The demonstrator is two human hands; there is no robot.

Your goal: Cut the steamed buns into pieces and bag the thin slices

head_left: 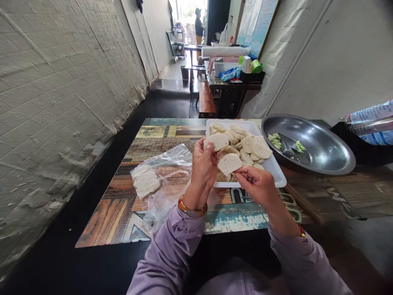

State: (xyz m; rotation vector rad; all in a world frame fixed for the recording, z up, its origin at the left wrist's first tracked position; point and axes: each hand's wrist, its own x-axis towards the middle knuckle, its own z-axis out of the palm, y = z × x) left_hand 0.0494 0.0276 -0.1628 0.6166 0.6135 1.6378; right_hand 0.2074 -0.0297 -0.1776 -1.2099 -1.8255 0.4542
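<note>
Cream-coloured and flat, one slice (218,142) sits pinched in the left hand (204,166), thumb over its face, above a white tray (278,175) of similar pieces (247,144); the right hand (259,185) nips a second slice (229,163) by its lower right edge. Both look light, softish and liable to tear or crumble, so a gentle hold near the rim should suit, though how slippery they are is hard to judge

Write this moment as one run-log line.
left hand: holds pale slice; right hand: pinches second slice; nearby: white tray of slices, clear plastic bag, metal bowl with chopped greens
</note>
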